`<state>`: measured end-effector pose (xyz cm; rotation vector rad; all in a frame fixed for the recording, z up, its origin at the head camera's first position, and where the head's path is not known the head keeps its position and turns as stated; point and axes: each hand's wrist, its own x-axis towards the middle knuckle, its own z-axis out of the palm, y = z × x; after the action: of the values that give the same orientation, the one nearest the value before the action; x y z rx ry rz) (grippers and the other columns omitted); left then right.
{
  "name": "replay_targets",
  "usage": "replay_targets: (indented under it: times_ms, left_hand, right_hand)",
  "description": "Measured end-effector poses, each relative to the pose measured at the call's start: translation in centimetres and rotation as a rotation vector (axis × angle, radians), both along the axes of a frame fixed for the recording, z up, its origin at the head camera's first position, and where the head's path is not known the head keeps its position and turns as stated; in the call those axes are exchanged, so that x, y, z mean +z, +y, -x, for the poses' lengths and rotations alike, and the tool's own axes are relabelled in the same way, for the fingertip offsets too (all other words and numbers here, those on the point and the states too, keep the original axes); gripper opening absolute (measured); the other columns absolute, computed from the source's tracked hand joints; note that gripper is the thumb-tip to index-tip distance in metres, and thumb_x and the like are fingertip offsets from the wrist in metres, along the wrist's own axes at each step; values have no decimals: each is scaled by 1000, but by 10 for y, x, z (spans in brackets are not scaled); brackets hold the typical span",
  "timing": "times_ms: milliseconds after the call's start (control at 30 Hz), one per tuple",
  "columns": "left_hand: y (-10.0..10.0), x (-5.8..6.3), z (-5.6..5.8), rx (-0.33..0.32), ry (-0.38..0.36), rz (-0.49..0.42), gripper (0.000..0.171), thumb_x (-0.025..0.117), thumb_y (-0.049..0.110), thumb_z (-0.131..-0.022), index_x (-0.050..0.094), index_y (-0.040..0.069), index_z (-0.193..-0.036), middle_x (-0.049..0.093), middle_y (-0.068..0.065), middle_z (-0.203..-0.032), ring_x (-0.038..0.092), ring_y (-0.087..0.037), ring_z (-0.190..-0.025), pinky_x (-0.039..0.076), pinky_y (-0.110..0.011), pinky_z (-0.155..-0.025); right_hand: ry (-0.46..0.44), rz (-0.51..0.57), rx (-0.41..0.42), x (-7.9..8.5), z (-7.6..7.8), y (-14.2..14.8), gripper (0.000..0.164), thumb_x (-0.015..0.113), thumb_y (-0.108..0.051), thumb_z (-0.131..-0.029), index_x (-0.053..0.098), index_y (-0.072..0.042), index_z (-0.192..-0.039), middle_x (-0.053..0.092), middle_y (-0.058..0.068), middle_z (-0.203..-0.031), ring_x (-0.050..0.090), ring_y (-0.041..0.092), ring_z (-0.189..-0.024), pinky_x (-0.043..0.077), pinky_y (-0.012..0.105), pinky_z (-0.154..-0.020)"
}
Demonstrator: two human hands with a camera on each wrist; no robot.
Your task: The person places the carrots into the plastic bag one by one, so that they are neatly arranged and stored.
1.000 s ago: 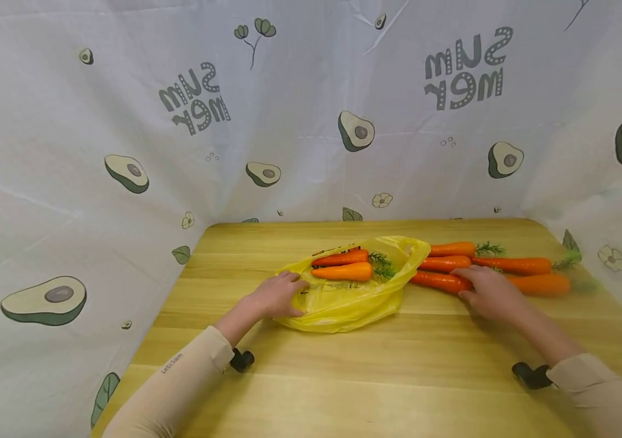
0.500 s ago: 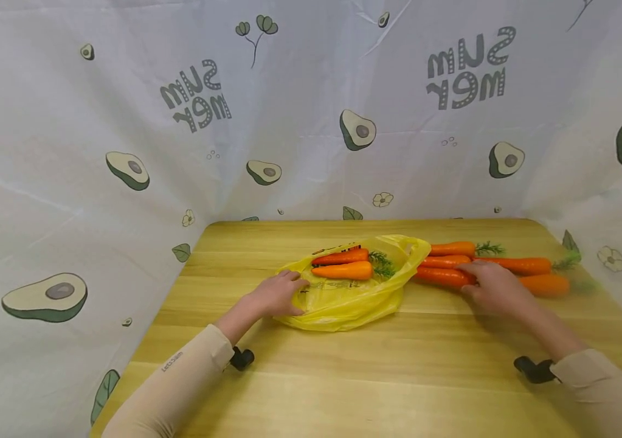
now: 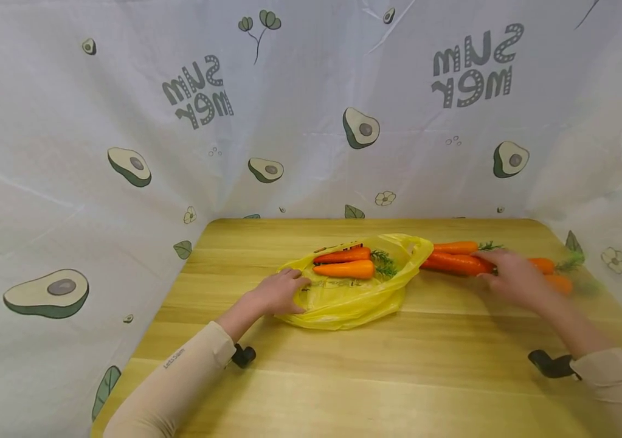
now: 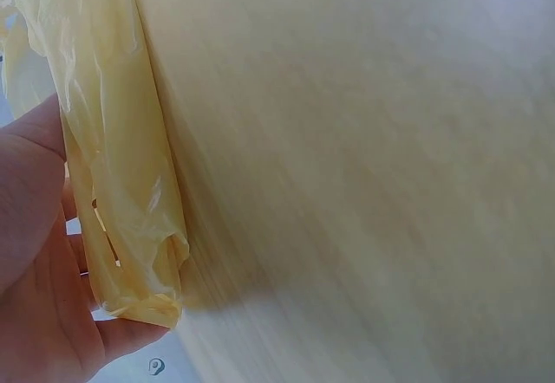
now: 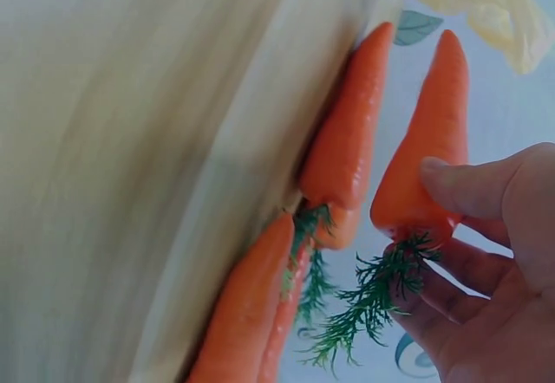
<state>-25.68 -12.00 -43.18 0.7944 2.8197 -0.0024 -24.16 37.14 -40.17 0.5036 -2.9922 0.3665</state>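
While our left hand (image 3: 279,293) pinches the left end of the yellow bag (image 3: 346,311), two carrots (image 3: 346,269) lie inside, near the far edge of the surface (image 3: 332,383); our right hand (image 3: 517,281) grips another carrot (image 5: 440,127), between bag and far right corner.

Your left forearm (image 3: 182,383) comes in from the near left, angled far and right, and your left hand (image 3: 280,293) is gripping, btw. Your right forearm (image 3: 611,377) basically mirrors it from the near right, right hand (image 3: 518,281) pinching, thumb (image 5: 473,185) opposite bent fingers (image 5: 468,270).
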Motion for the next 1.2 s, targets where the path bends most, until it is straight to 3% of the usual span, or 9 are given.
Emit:
replay_targets:
  times_ms: [233,600,833,1033,1200]
  left_hand:
    - [0,0,2,-3,5,-1,72,73,51,-89,49,21,-150,44,-9,-155,38,-31,-146,39,-50,-115]
    - [-1,1,1,-9,1,-4,73,73,52,-89,49,21,-150,43,-9,-156,37,-31,-146,39,-50,-115]
    - [0,2,0,0,-7,-7,73,73,51,-89,49,21,-150,43,-9,-156,36,-32,-147,38,-51,-115]
    - [0,0,1,11,-10,-6,73,74,51,-89,49,21,-150,42,-9,-157,35,-32,-148,37,-51,-116]
    - [0,0,1,12,-7,1,73,74,51,-89,49,21,-150,42,-9,-157,35,-33,-148,38,-50,-116]
  right_hand:
    - [35,46,-3,12,1,7,55,72,-10,-90,53,13,-136,55,42,-128,53,60,-114,44,71,-92]
    - [38,12,-49,35,-1,6,54,71,-16,-93,52,9,-138,54,41,-131,51,62,-115,42,72,-93]
    - [91,3,-49,48,-4,2,52,72,-15,-92,55,8,-136,58,39,-127,59,53,-103,48,67,-84]
    - [145,0,-20,61,-6,-9,53,74,-17,-91,57,8,-135,58,38,-128,56,56,-110,45,69,-90]
    - [111,-3,0,74,-11,-26,56,74,-17,-92,54,5,-140,54,37,-135,51,58,-119,40,71,-97]
